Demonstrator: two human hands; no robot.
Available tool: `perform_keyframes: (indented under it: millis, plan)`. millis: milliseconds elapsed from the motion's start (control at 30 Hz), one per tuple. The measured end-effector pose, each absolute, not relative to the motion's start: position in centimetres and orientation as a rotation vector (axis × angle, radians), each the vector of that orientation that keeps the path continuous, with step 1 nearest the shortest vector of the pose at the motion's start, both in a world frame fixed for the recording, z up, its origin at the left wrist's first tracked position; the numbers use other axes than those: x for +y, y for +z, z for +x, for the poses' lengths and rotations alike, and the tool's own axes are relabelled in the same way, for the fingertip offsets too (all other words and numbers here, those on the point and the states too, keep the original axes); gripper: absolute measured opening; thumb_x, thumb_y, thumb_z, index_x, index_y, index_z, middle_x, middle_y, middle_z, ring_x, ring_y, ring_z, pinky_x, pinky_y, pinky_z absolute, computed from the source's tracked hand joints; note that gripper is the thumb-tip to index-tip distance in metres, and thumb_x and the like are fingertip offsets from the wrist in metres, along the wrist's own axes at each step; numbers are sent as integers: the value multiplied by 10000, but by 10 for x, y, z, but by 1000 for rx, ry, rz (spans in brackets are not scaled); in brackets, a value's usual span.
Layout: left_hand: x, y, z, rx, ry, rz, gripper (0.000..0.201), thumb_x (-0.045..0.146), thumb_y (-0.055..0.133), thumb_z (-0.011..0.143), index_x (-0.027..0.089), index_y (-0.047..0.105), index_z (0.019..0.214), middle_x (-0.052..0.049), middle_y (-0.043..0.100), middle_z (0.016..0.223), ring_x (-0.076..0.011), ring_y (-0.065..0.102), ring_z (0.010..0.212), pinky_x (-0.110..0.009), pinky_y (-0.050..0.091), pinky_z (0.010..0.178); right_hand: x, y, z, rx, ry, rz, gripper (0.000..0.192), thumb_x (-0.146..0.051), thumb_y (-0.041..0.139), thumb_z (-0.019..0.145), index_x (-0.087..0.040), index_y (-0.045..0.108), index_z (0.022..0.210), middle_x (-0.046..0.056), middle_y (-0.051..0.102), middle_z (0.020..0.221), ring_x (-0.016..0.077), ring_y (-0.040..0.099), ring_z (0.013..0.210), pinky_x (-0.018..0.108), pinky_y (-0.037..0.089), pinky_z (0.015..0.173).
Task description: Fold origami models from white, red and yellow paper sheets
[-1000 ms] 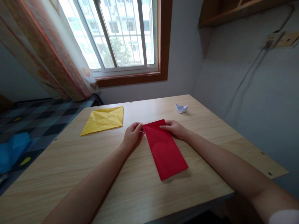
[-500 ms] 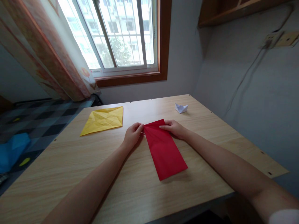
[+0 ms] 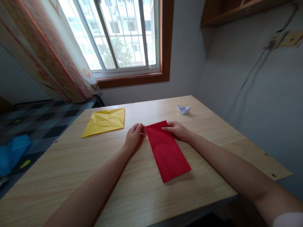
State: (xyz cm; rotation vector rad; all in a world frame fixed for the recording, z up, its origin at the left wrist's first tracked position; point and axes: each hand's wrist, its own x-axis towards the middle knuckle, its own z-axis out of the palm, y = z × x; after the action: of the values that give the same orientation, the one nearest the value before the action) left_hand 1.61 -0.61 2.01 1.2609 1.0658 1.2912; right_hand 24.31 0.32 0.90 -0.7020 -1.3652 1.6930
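Presently, a folded red paper sheet (image 3: 167,152) lies flat on the wooden tabletop (image 3: 94,170), a long rectangle running from near the middle of the surface toward the near edge, slightly angled to the right. Both hands sit at its far end. The left hand (image 3: 133,136) is curled, with fingertips pinched at the far left corner of the red sheet; it appears to grip that corner, though the exact contact is small in view. The right hand (image 3: 176,130) rests on the far right corner with fingers extended and fairly flat, pressing the paper down rather than closing around it. Both forearms stretch from the near edge across the tabletop. A creased yellow paper square (image 3: 104,121) lies flat to the left of the hands, well apart from the red sheet. A small white folded paper boat (image 3: 184,109) stands beyond the right hand, near the far right part of the tabletop. Behind the tabletop are a barred window (image 3: 123,34) and a patterned curtain (image 3: 47,53) at left.
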Motion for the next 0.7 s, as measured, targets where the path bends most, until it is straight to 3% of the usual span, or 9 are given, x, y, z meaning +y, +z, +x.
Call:
perform_keyframes:
  millis: [200,700]
  plan:
    - [-6,17,15,1114,1230,1344,406,543,784,663,181,608,715,8,625,639,-121,566,552,-226,447,525,3,10,244,-1402,1673,-708,390,-378,810,705,-160,760,1025,87,760,1050,237,693,939,383,509,908]
    - [-5,15,15,1136,1271,1367,416,567,723,717,179,572,730,22,592,640,-116,556,556,-233,471,538,3,8,242,-1365,1695,-688,360,-347,809,710,-166,762,1018,76,765,1029,233,692,950,385,504,928]
